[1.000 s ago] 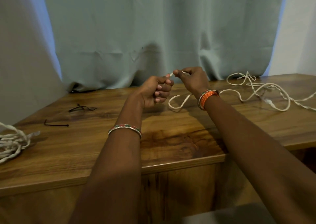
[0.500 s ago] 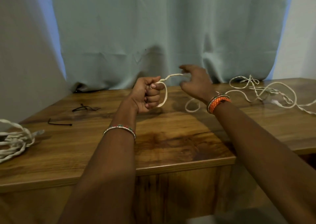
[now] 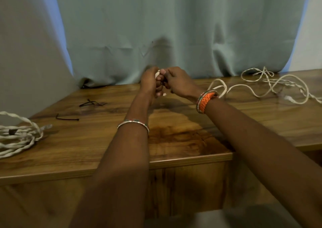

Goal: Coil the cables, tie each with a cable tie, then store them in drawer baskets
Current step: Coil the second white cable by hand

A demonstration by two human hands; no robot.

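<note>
1. Both hands meet above the back of the counter [image 3: 174, 147], right in front of the curtain [image 3: 174, 27]. The left hand [image 3: 150, 83] is curled into a fist around a few pale turns of the white cable [image 3: 261, 88]; its grip is closed on that small coil, which peeks out at the top of the fist.
2. The right hand [image 3: 177, 84] presses up against the left, fingers bent in toward the coil. It looks to be pinching the cable there, though the actual contact is hidden between the two hands.
3. Most of the cable lies loose on the counter to the right, looping and twisting toward the far corner, with one strand passing behind the right wrist.
4. It looks like a thin, twisted cord: light, limp and inclined to kink and snag on itself. I'd judge it needs taking hold close to the coil, feeding short lengths, so the tangle at the right can be drawn out gently rather than yanked.
5. A finished bundle [image 3: 19, 137] sits at the left edge of the counter, already cinched with a dark tie.
6. Black cable ties [image 3: 90, 103] wait at the left rear, with another single tie [image 3: 67, 118] just in front of them. These look stiff and slim, best picked up by one end.
</note>
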